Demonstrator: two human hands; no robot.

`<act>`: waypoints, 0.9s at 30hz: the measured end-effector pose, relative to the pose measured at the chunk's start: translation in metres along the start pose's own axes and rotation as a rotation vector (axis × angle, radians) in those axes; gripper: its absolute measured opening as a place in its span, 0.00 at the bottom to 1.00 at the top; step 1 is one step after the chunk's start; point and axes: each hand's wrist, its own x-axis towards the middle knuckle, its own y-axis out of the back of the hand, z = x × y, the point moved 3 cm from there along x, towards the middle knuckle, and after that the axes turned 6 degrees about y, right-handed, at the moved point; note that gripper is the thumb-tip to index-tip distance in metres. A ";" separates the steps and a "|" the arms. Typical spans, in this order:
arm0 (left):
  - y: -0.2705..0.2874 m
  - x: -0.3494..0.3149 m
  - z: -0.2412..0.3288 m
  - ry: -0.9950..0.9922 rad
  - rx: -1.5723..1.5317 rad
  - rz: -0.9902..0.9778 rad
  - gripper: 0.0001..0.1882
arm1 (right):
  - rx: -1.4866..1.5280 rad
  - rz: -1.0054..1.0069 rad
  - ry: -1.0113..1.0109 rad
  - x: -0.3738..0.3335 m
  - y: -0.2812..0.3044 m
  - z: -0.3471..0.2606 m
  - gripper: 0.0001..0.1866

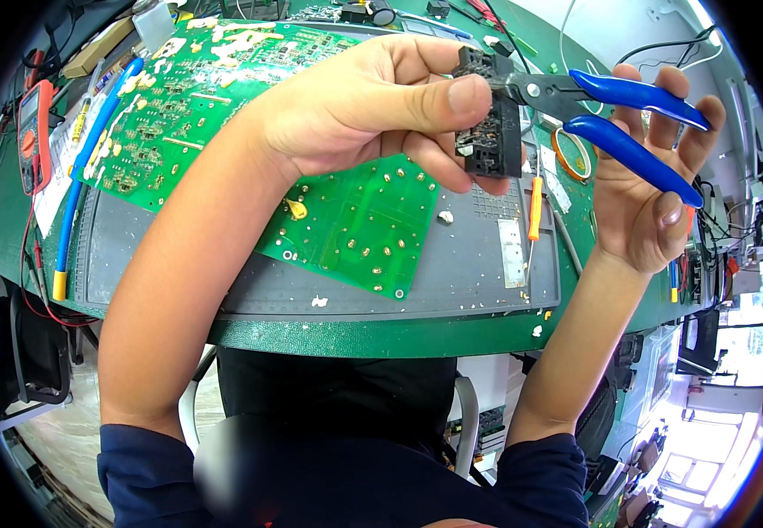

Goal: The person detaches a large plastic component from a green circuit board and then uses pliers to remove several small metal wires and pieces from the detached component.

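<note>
My left hand [364,110] pinches a black plastic component block [498,145] between thumb and fingers, above the bench. Bare metal pins or wire ends show along its face. My right hand [632,216] holds blue-handled wire cutters [632,163], with the handles spread apart and the fingers raised behind them. The cutters' jaws reach the block's upper right side beside my left thumb; whether they bite on a pin cannot be made out. Below my left forearm lies a large green circuit board [346,238], partly hidden by the arm, with whitish-yellow residue on its far part.
A grey work mat [452,286] covers the green bench. An orange-handled screwdriver [535,211] and a roll of tape [571,154] lie right of the board. At the left are a red multimeter [34,136] and a blue tube-like tool [69,220]. Small white scraps dot the mat.
</note>
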 end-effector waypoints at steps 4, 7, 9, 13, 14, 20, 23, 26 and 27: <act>0.001 0.000 0.000 -0.002 -0.002 0.009 0.34 | -0.025 0.021 -0.019 0.001 -0.002 -0.001 0.44; 0.001 0.001 0.000 -0.014 -0.016 0.010 0.35 | -0.038 0.016 -0.030 0.002 -0.004 0.000 0.45; 0.001 0.001 0.000 -0.015 -0.010 0.014 0.35 | -0.021 0.014 -0.030 0.003 -0.004 0.000 0.45; 0.001 0.001 0.000 -0.011 -0.008 0.018 0.35 | -0.010 0.009 -0.023 0.002 -0.002 0.000 0.44; 0.001 0.001 0.000 -0.011 -0.006 0.015 0.35 | -0.010 0.012 -0.017 0.001 -0.002 0.000 0.44; 0.000 0.000 0.000 -0.013 0.001 0.012 0.33 | -0.014 0.025 -0.009 0.000 -0.002 0.000 0.43; 0.000 0.000 0.001 -0.011 0.008 0.015 0.32 | -0.005 0.020 -0.008 0.000 -0.002 0.000 0.42; -0.001 0.000 0.001 -0.013 0.012 0.008 0.31 | 0.006 0.012 -0.006 0.000 0.001 0.000 0.41; -0.001 0.000 0.001 -0.010 0.012 0.004 0.31 | 0.007 0.012 -0.005 -0.001 0.001 0.000 0.41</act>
